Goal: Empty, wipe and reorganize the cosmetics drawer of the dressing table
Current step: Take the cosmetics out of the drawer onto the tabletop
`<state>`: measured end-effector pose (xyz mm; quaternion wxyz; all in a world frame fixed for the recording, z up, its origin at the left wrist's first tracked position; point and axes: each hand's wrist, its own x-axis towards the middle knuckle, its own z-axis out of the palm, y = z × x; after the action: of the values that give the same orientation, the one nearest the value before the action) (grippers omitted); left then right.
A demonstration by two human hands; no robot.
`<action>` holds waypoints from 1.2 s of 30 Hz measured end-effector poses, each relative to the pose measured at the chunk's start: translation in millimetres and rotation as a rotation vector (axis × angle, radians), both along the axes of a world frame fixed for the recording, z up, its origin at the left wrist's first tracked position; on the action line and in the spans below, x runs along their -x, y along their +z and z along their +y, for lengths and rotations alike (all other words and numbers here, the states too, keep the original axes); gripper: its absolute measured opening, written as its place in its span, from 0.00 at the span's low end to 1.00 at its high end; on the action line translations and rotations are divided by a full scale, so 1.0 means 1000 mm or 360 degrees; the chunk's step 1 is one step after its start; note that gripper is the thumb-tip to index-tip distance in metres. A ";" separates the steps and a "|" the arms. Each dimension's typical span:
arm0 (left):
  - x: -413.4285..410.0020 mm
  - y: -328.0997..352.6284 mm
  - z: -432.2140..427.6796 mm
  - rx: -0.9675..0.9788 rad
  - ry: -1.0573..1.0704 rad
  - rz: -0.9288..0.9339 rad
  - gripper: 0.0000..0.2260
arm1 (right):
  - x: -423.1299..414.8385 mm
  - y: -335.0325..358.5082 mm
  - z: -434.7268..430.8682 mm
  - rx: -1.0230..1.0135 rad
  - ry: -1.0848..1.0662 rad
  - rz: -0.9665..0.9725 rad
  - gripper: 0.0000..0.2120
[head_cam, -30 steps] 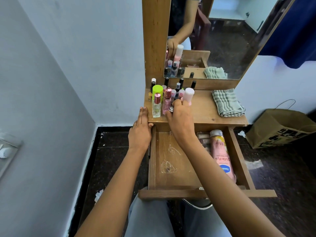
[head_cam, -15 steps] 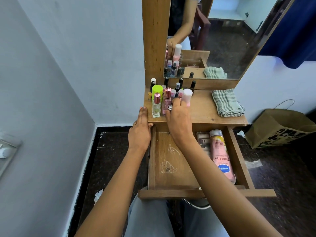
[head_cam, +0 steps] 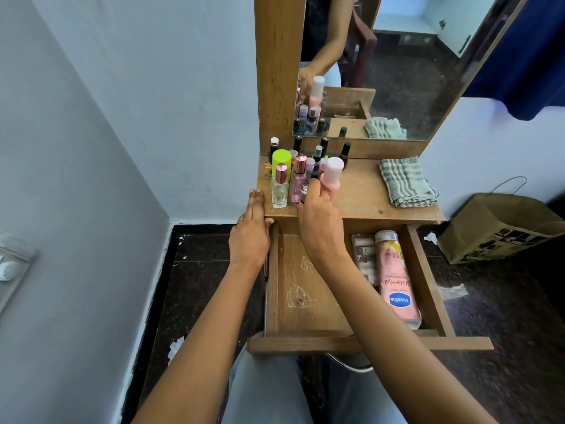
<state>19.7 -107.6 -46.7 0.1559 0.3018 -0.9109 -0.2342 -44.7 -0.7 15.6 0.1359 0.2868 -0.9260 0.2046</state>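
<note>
The wooden drawer point(head_cam: 272, 280) of the dressing table is pulled out; its left half is bare scratched wood. A pink Vaseline lotion bottle point(head_cam: 397, 280) lies along its right side, next to a flat compact case point(head_cam: 363, 258). My right hand point(head_cam: 321, 221) holds a pink bottle with a white cap point(head_cam: 331, 175) upright on the tabletop, beside a cluster of perfume and nail polish bottles point(head_cam: 290, 179). My left hand point(head_cam: 250, 237) rests flat with straight fingers on the tabletop's left front corner.
A folded striped cloth point(head_cam: 406, 182) lies on the right of the tabletop point(head_cam: 360, 203). The mirror point(head_cam: 382, 65) stands behind it. A brown paper bag point(head_cam: 501, 224) sits on the dark floor to the right. The wall is close on the left.
My right hand has shifted the pink bottle slightly back and left toward the cluster of bottles. My left hand has not moved.
</note>
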 end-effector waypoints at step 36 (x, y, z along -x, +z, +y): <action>-0.001 -0.001 -0.002 0.0016 -0.0044 0.0024 0.25 | -0.015 -0.007 0.011 0.1107 0.0141 -0.0805 0.13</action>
<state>20.4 -109.2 -47.8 0.1610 0.2868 -0.9149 -0.2341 -29.8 10.3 8.2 -0.0156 0.2044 -0.7929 0.5739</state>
